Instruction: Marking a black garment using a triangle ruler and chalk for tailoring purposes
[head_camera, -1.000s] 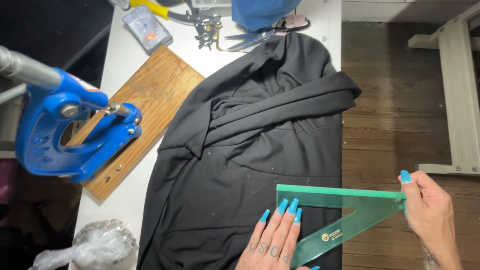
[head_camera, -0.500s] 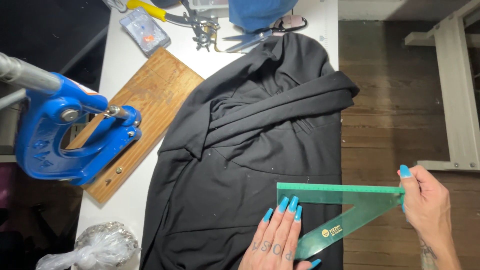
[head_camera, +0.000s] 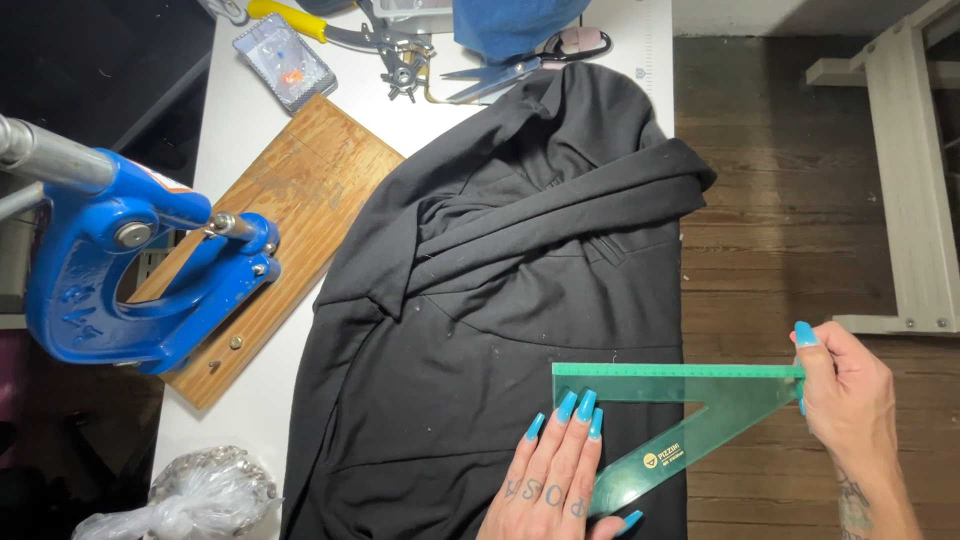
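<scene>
- Since a second ago, your green triangular ruler (head_camera: 700, 420) and both hands sit a little higher in the view; the ruler's top edge has shifted up slightly on the black jacket (head_camera: 500, 300), and your grip looks unchanged.
- Your left hand (head_camera: 552, 480) lies flat on the jacket, fingers (head_camera: 580, 420) held close together, their tips pressing down just inside the ruler's left corner.
- Your right hand (head_camera: 850, 400) pinches the ruler's right tip between thumb and fingers, out past the table (head_camera: 240, 120) edge and over the wooden floor (head_camera: 780, 200).
- The ruler spans from the lower right part of the jacket out beyond it, its long edge level and its point angled down toward your left hand.
- The jacket is spread across the table, a sleeve folded over its middle.
- To the left, a blue press (head_camera: 120, 270) stands on a wooden board (head_camera: 300, 190); it is well apart from both hands.
- Scissors (head_camera: 520, 60) and a punch plier (head_camera: 370, 40) lie at the far end of the table.
</scene>
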